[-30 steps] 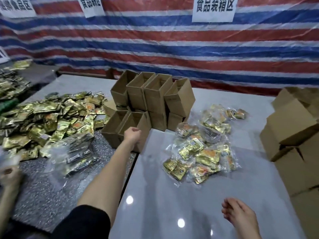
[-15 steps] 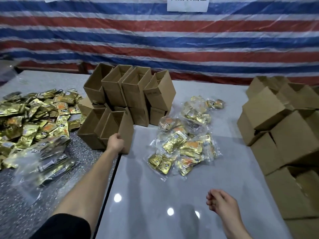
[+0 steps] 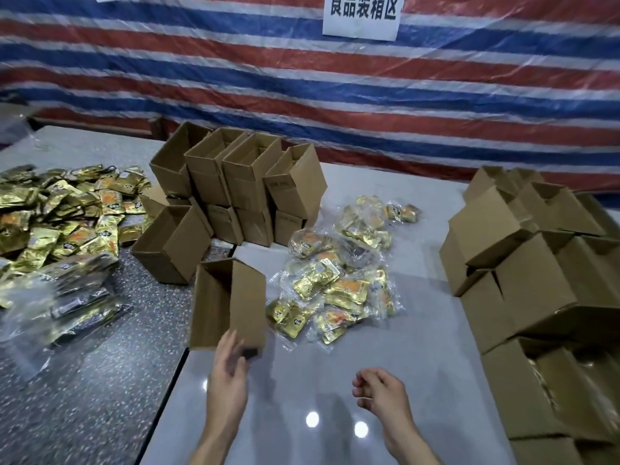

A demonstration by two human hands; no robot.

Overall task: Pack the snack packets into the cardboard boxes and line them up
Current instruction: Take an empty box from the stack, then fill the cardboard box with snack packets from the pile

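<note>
One open cardboard box (image 3: 228,303) is nearest the person. Its near lower edge is pinched between the thumb and curled fingers (image 3: 224,347) of the left hand (image 3: 229,370), and its mouth is tipped up and away; whether its base rests on anything I cannot tell. It lies over the seam where the speckled dark counter (image 3: 100,397) meets the smooth grey counter (image 3: 302,370). The right hand (image 3: 379,394) hovers over the grey surface with fingers loosely curled and holding nothing, bare counter all around it. Just beside the box's right edge lie bagged snack packets (image 3: 335,283), and a clear strip of grey separates them from the pile of boxes (image 3: 536,263) along the right side. Behind, a second open box (image 3: 171,243) stands apart, with a two-tier stack of boxes (image 3: 241,182) beyond it. Loose gold packets (image 3: 67,213) cover the left counter.
</note>
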